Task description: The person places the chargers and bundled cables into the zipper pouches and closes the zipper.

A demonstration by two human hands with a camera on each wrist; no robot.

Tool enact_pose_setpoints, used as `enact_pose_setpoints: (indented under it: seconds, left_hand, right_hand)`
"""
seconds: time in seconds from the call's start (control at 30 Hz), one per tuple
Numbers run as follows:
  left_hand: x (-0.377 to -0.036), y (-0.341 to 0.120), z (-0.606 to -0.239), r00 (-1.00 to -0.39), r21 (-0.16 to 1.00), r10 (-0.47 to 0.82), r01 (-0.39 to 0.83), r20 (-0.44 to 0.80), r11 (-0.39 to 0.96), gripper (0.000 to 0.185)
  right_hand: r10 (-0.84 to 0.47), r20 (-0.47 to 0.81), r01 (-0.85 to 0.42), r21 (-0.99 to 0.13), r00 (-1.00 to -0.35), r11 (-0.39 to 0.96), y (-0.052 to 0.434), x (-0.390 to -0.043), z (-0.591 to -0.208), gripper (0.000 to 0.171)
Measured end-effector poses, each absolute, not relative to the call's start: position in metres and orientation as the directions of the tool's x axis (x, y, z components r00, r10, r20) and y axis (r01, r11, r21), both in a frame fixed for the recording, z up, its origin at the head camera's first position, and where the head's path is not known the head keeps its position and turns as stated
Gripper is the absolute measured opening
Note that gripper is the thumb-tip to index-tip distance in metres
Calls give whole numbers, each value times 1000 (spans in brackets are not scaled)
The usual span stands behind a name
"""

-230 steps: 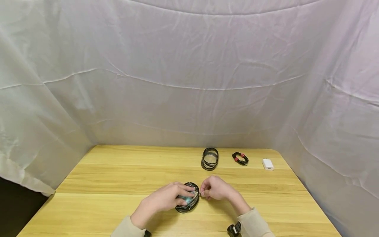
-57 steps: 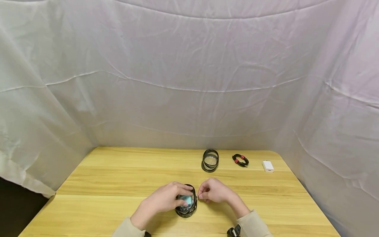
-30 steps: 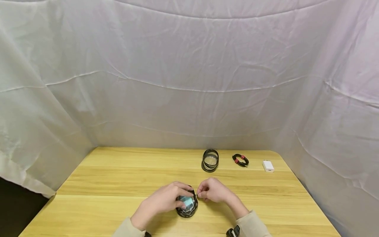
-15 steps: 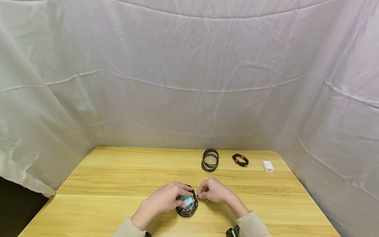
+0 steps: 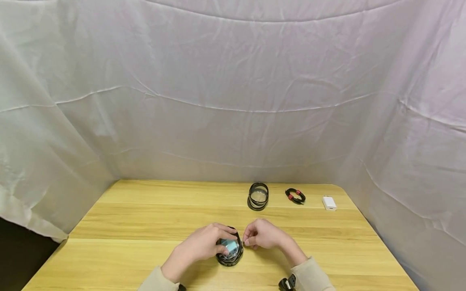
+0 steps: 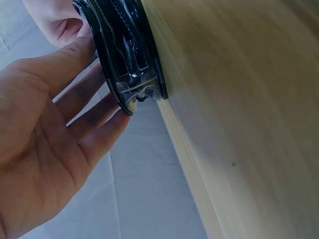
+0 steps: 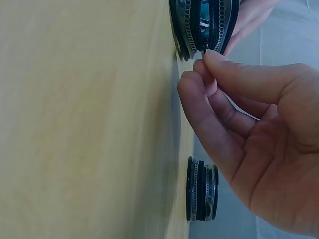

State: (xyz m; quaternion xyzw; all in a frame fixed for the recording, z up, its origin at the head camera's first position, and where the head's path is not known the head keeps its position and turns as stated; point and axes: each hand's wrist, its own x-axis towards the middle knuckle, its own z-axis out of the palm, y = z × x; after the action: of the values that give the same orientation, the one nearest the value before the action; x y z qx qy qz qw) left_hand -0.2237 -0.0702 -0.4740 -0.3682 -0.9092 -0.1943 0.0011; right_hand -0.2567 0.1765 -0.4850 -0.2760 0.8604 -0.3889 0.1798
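Observation:
A small round see-through zip pouch [image 5: 233, 258] with black trim sits near the table's front middle, a light blue block-like item [image 5: 230, 245] showing through its clear face. My left hand [image 5: 204, 242] holds it, fingers over the top and thumb on the near side. In the left wrist view the fingertips curl against the rim of the pouch [image 6: 129, 50]. At its right side my right hand [image 5: 263, 233] pinches the zipper pull [image 7: 205, 50] between thumb and index finger. The right wrist view shows the two rows of zipper teeth [image 7: 188, 22] standing apart beyond the pull.
A second round clear pouch [image 5: 258, 207] with black trim stands farther back. To its right lie a coiled black cable [image 5: 295, 197] with red ties and a white charger plug [image 5: 329, 203]. Pale cloth [image 5: 233, 137] hangs around the wooden table [image 5: 145, 218].
Since the oldest frame the pouch has tilted and shifted slightly toward the table's front, and the blue item shows more plainly. Over the last second both hands stay almost still.

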Motion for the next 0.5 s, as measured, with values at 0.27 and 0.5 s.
enact_pose_setpoints:
  seconds: [0.27,0.5]
  left_hand:
    - [-225,-71,-475,-728,352,669,673,153,651,43]
    - [-223,-70,-474,-734,336,663,667,146,665,42]
  right_hand:
    - [-600,-84,-327,-774,-796,542,176,-257,-483,10]
    - [-580,-49,-340,-769,-813,541,175,-257,-485,10]
